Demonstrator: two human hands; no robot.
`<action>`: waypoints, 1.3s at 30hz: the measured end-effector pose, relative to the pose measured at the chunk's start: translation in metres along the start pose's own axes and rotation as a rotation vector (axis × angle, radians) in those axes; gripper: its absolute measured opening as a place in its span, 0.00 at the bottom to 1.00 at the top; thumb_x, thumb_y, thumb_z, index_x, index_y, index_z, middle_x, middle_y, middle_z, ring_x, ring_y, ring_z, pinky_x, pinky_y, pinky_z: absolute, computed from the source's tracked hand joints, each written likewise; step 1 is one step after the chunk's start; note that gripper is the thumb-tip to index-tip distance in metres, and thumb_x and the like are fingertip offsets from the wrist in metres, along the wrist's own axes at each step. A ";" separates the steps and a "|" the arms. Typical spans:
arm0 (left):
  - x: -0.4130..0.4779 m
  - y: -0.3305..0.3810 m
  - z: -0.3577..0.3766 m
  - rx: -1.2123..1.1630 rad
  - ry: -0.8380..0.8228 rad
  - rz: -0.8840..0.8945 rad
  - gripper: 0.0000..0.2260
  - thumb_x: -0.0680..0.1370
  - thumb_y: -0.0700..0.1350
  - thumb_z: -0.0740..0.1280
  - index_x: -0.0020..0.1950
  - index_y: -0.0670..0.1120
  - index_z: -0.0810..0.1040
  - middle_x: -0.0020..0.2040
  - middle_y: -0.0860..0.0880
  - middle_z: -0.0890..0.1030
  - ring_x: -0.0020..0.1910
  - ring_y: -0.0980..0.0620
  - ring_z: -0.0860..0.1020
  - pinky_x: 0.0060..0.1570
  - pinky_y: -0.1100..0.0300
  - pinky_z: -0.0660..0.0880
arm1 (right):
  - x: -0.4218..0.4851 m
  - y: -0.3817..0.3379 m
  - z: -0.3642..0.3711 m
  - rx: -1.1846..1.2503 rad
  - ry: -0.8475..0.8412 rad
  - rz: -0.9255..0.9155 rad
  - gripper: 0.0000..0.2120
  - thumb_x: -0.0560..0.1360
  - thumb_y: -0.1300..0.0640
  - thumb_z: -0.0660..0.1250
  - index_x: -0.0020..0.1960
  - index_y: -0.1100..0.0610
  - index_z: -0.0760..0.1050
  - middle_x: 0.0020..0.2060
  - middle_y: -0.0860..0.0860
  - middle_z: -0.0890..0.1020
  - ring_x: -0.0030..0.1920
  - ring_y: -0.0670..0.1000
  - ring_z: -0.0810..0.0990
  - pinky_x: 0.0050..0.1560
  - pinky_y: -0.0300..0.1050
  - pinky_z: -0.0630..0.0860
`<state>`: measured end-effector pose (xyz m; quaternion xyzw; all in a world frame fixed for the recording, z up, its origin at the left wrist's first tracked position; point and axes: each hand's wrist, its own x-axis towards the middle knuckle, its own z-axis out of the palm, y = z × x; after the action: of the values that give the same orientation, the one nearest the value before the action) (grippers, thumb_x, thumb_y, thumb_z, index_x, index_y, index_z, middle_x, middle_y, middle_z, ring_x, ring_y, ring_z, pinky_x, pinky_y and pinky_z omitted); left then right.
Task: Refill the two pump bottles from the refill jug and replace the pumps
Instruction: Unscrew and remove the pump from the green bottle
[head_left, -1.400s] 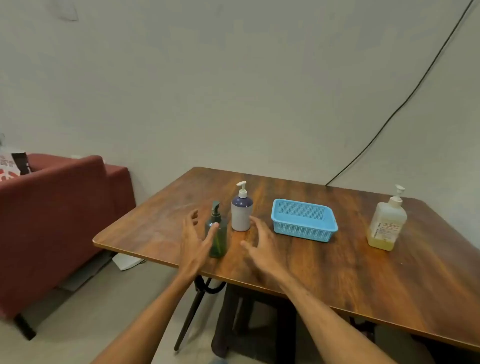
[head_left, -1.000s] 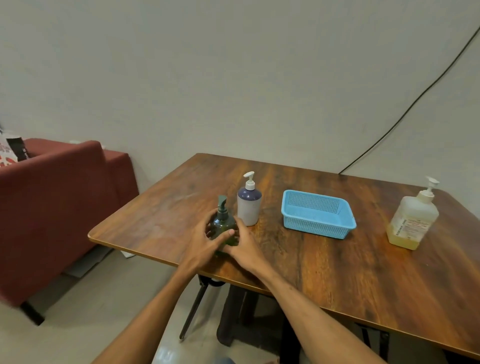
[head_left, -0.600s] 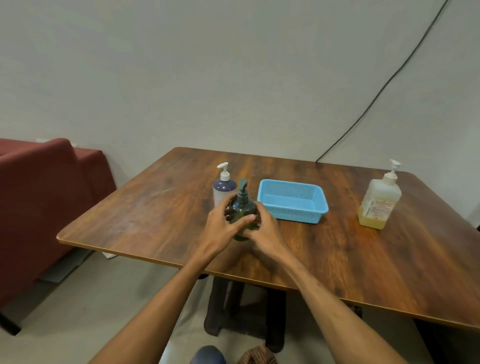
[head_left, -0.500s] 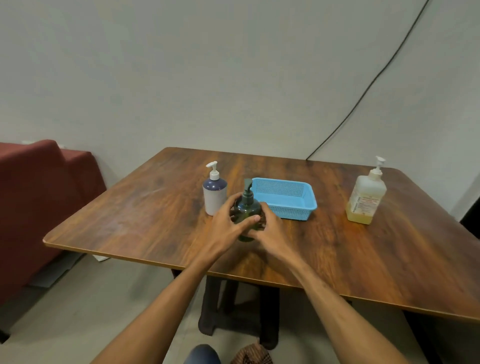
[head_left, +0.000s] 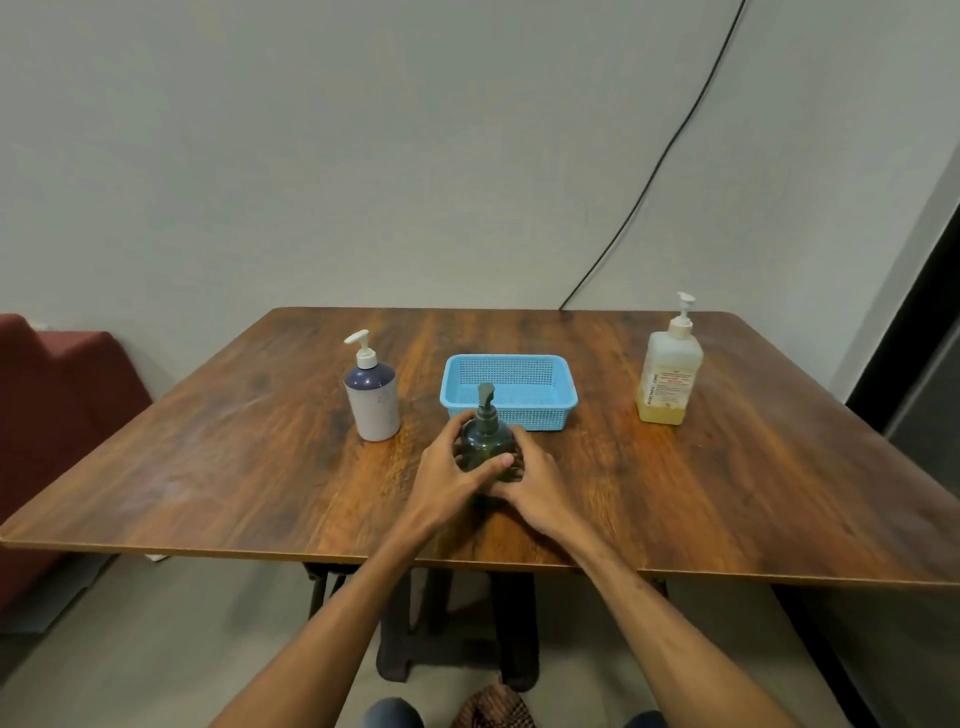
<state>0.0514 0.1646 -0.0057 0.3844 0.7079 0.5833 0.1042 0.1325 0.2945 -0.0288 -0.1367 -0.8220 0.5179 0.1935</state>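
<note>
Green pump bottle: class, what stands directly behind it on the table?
The blue basket stands behind the green pump bottle, whose pump head overlaps the basket's front wall. The left hand and right hand wrap the bottle's lower body, hiding its base.

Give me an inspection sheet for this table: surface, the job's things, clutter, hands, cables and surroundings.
Surface: wooden table, no spills seen.
Job's things: green bottle upright at the front middle, pump on; purple and white bottle upright to its left, pump on; refill jug upright at the far right, pump on, yellow liquid low in it.
Clutter: blue basket just behind the green bottle, nothing seen inside.
Hands: left hand and right hand both grip the green bottle's body.
Cables: black cable runs down the wall to behind the table's far edge.
Surroundings: red sofa at the left.
</note>
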 end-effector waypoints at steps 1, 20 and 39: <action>0.001 0.001 -0.001 0.001 -0.015 -0.008 0.35 0.68 0.61 0.75 0.72 0.54 0.68 0.66 0.57 0.77 0.62 0.61 0.77 0.63 0.59 0.76 | 0.000 0.000 0.000 0.000 0.003 0.000 0.32 0.70 0.53 0.77 0.70 0.42 0.68 0.65 0.42 0.77 0.65 0.43 0.76 0.67 0.53 0.75; 0.022 0.028 0.007 -0.078 0.142 0.011 0.24 0.68 0.52 0.79 0.61 0.49 0.76 0.56 0.56 0.81 0.55 0.62 0.80 0.54 0.65 0.79 | -0.003 0.001 0.004 -0.011 0.020 0.031 0.40 0.70 0.51 0.78 0.75 0.44 0.61 0.69 0.43 0.74 0.70 0.45 0.71 0.68 0.44 0.70; 0.015 0.024 -0.013 -0.244 0.018 0.041 0.18 0.79 0.35 0.67 0.69 0.42 0.75 0.62 0.48 0.82 0.63 0.54 0.79 0.61 0.58 0.77 | 0.000 0.006 0.005 -0.029 0.028 0.030 0.38 0.65 0.43 0.79 0.70 0.37 0.65 0.65 0.42 0.76 0.67 0.46 0.75 0.66 0.57 0.75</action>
<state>0.0436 0.1656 0.0248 0.3782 0.6247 0.6704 0.1319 0.1307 0.2930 -0.0359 -0.1590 -0.8246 0.5067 0.1951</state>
